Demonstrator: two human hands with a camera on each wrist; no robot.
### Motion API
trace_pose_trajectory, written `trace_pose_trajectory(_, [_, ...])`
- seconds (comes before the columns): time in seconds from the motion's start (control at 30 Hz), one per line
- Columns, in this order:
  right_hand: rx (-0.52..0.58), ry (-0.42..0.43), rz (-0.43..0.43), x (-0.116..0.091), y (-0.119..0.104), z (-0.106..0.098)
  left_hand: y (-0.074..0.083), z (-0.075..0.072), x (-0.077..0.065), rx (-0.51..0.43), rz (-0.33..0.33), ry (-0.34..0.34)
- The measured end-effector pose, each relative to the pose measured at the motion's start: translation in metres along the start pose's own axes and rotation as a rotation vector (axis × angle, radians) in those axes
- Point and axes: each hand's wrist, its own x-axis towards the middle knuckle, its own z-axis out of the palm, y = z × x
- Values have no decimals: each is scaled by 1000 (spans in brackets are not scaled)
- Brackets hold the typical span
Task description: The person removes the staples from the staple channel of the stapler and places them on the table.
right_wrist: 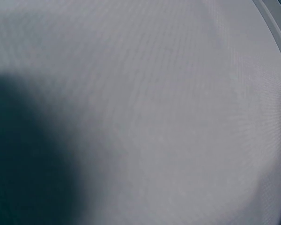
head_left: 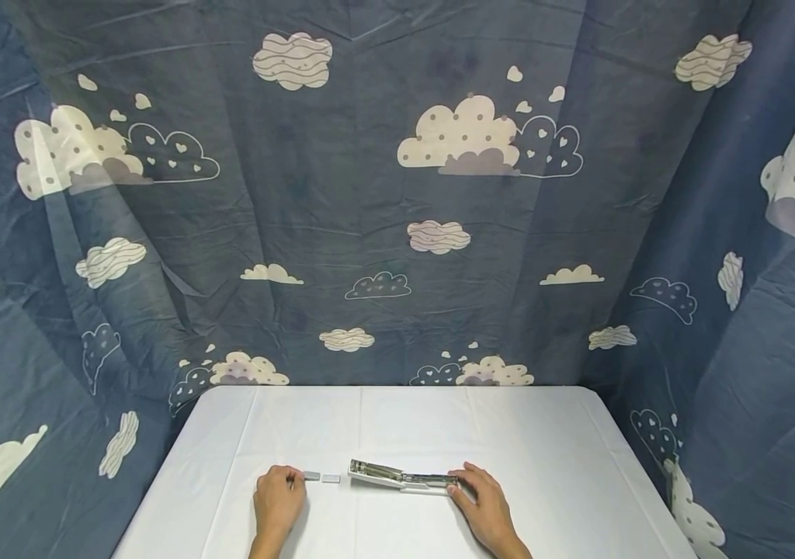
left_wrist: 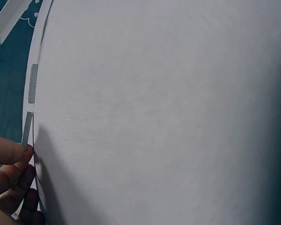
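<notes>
My left hand (head_left: 277, 497) pinches the end of a short grey strip of staples (head_left: 311, 476) between thumb and forefinger. That strip (left_wrist: 27, 129) points away from the fingertips in the left wrist view. A second staple strip (head_left: 331, 479) lies flat on the table just to its right. Further right, a white stapler (head_left: 397, 486) lies swung wide open, its metal top part tilted up toward the left. At the stapler's right end, my right hand (head_left: 484, 501) grips it with the thumb in front and fingers behind. The right wrist view shows mostly white cloth.
A white cloth (head_left: 509, 435) covers the table under everything. Dark blue curtains (head_left: 341, 194) with cloud prints hang behind the table and at both sides.
</notes>
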Motion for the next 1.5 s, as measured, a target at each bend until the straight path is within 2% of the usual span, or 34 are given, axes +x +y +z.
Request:
trace_pose_trajectory(0.3, [1,16,-7,2,-2,-1,-2,4,0,-24,34,61])
trace_pose_trajectory(0.5, [-3,0,3,1,-2,-1,-3,7,-2,-31,20,76])
trace_pose_trajectory(0.67, [1,21,-12,1,-1,-1,-2,8,0,-52,32,91])
trace_pose_trajectory(0.83, [12,5,-7,2,0,1,-3,8,-2,-55,8,103])
trace_pose_trajectory(1.5, [3,-2,-3,3,0,3,-7,5,0,-71,15,86])
